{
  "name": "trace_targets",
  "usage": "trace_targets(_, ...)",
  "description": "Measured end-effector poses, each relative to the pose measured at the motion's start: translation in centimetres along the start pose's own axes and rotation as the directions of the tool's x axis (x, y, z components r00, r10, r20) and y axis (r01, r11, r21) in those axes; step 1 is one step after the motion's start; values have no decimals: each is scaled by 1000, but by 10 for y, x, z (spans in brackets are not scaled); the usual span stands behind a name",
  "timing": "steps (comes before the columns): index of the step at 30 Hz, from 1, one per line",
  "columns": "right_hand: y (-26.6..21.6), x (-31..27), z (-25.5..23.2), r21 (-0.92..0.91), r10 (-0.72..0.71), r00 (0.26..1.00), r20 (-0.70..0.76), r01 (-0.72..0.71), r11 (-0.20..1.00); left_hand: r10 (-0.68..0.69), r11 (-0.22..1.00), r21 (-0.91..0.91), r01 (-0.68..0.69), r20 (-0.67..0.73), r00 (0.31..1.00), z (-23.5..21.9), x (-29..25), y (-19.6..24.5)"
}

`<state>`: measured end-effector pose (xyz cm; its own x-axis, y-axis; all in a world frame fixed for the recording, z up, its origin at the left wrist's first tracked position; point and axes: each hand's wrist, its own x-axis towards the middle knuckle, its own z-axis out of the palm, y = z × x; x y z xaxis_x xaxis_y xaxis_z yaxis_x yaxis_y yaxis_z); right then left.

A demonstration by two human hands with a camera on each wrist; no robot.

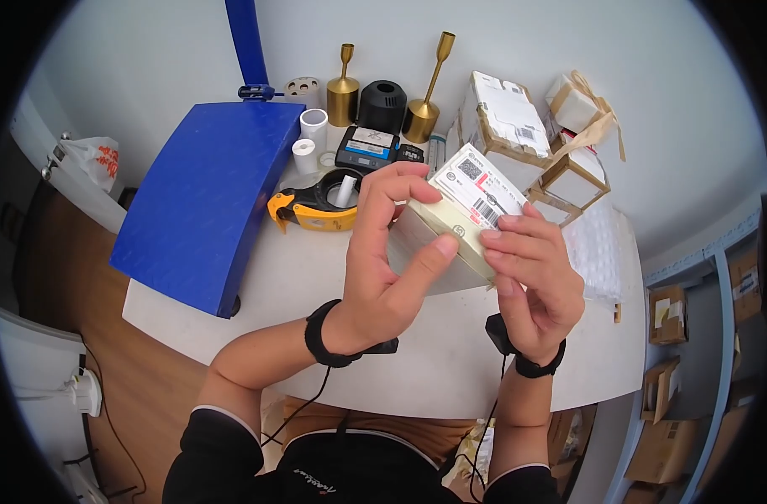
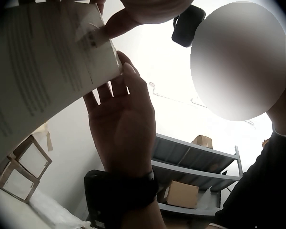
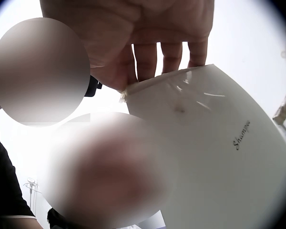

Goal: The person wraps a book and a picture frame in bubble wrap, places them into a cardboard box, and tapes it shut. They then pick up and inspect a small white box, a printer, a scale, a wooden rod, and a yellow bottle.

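Both hands hold a pale box (image 1: 413, 239) up over the table; a printed shipping label (image 1: 484, 186) lies across its upper face. My left hand (image 1: 368, 273) grips the left side, fingers over the far edge and thumb on the near face. At the other end, my right hand (image 1: 537, 281) pinches the box, fingertips on the label side and thumb near the lower corner. Seen from the right wrist, the box (image 3: 205, 138) has "Shampoo" printed on one side, with clear tape near its edge. Rows of print cover the box side (image 2: 43, 71) in the left wrist view.
A blue platform scale (image 1: 207, 193) fills the table's left. Behind the hands are an orange-and-black tape dispenser (image 1: 316, 214), white rolls (image 1: 313, 126), a black label printer (image 1: 366, 149) and gold candlesticks (image 1: 343, 97). Taped cartons (image 1: 505, 113) and bubble wrap (image 1: 598, 252) lie at right.
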<state>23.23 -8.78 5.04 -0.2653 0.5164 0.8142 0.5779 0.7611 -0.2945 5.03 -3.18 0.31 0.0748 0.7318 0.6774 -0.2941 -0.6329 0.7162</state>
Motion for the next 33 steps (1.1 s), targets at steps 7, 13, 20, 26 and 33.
trace_targets(7, 19, -5, -20, 34, 123, 989, 76, -126, 991, 143, 900, 375, -222, 228, 963, 7, -5, 6)
trace_targets(13, 29, -4, -23, 48, 119, 990, 74, -123, 991, 296, 799, 430, -421, 328, 897, 0, 10, -7)
trace_targets(20, 50, -14, -11, 264, 90, 994, 60, -103, 959, 299, 870, 292, -398, 329, 896, -3, 17, -13)
trace_targets(26, 57, -18, 8, 325, 77, 995, -69, -50, 944, 317, 863, 284, -418, 340, 885, -7, 22, -27)
trace_targets(33, 33, -13, 15, 139, 13, 999, -47, -6, 990, 130, 970, 154, -186, 318, 939, -7, 20, -44)
